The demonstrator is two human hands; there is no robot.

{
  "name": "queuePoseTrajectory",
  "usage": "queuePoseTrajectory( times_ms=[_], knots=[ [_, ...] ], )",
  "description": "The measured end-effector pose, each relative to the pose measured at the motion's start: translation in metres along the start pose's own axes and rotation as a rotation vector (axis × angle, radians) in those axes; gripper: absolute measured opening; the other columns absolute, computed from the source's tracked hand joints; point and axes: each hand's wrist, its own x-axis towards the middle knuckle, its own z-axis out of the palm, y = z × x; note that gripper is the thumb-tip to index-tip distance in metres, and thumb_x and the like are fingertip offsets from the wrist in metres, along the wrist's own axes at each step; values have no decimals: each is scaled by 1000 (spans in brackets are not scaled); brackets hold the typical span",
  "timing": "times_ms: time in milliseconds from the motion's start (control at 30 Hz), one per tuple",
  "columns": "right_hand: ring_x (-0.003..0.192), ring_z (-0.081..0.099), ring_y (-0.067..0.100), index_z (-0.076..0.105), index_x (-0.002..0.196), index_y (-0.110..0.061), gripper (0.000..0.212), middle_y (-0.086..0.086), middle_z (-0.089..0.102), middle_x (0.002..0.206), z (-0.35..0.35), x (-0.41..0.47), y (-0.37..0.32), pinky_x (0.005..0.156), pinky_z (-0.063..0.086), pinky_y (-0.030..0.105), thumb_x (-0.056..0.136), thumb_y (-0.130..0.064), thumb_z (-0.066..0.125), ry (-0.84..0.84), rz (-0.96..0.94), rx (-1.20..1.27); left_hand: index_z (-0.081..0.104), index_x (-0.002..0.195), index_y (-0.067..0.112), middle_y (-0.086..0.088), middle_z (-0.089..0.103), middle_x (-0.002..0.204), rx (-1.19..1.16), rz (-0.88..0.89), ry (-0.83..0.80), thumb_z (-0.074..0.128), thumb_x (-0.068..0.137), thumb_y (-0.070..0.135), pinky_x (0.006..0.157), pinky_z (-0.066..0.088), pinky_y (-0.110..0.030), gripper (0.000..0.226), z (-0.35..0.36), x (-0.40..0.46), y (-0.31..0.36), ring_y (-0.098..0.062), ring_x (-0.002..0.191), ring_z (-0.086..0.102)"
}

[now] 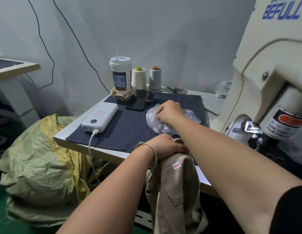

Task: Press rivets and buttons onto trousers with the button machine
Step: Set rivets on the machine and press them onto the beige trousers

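Right hand (pixel 169 110) reaches forward across the table (pixel 69 132) and dips into a crumpled clear plastic bag (pixel 165 125), fingers curled down among its folds; whether they have closed on a rivet or button I cannot tell, since the fingertips are hidden in the plastic. Left hand (pixel 165 146), nearer the person, lies on the top edge of the tan trousers (pixel 177 191), gripping the cloth against the table's front edge while the rest of the garment hangs down toward the floor, its long axis running down and away from the table.

From the bag, the button machine (pixel 268 92) stands off to the right, its pressing head low beside the warning label. The right hand is the nearer one to it, so a picked piece would likely travel rightward, with the trousers brought up from below by the left.

Farther out on the dark cloth mat (pixel 130 129) lie a phone (pixel 138 102) and a white power bank (pixel 101 117) with its cable, both left of the bag and out of that path. Behind stand a lidded cup (pixel 120 73) and two thread cones (pixel 147 78).
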Motion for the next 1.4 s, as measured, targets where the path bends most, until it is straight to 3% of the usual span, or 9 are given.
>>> queuePoseTrajectory(
  times_ms=[167,267,367,467,533,633,900,1067,1400],
  knots=[
    [112,44,25,76,88,-21,16,5,58,109,-20,-41,5,77,44,29,88,-17,60,401,-118,104,70,87,21,1,70,93,36,-17,23,70,81,47,79,49,-29,27,-3,-3,0,-13,89,63],
    [101,50,20,76,83,-18,6,1,57,95,-32,-103,1,71,38,23,83,-20,70,549,-242,387,60,119,-12,-24,59,130,56,-77,4,48,98,8,91,42,-30,31,2,-11,9,-28,117,57],
    [95,54,14,76,81,-16,4,-5,57,90,-42,-183,19,78,42,21,78,-19,76,538,-447,627,44,135,-13,-16,53,134,15,-12,27,39,102,-2,79,48,-18,36,3,-18,8,-11,88,64],
    [91,57,13,76,82,-17,5,-9,57,89,-51,-247,66,76,45,21,79,-20,75,533,-565,595,70,113,6,-11,69,111,100,64,-4,59,97,21,85,50,-31,26,2,-22,6,-19,89,64],
    [84,57,10,76,80,-19,3,-10,58,86,-61,-268,106,70,42,15,78,-19,76,621,-486,536,76,90,26,-3,73,101,102,49,-21,64,89,47,95,47,-34,24,3,-21,6,-18,97,64],
    [75,56,7,76,78,-21,10,-11,61,85,-76,-273,162,64,40,10,76,-12,80,732,-251,502,76,85,33,3,75,97,85,44,0,68,78,61,103,44,-36,30,2,-20,4,-15,100,65],
    [81,61,17,69,73,-21,15,-2,66,82,-97,-224,197,75,49,29,79,-9,76,467,-175,567,77,90,27,2,77,91,-35,-9,-17,69,51,75,101,48,-40,62,5,-15,3,-17,95,70],
    [72,50,-7,70,77,-13,8,-3,61,85,-100,-208,190,64,37,9,80,-9,76,345,-283,494,77,84,26,0,77,88,-79,-16,-19,73,50,74,100,50,-41,59,5,-12,0,-18,92,71],
    [67,45,-13,69,76,-10,9,-12,55,81,-100,-202,191,59,37,9,77,-7,78,343,-347,412,77,92,20,-2,77,92,-108,-47,-1,76,45,75,101,49,-43,72,5,-8,-2,-21,96,71]
  ],
)
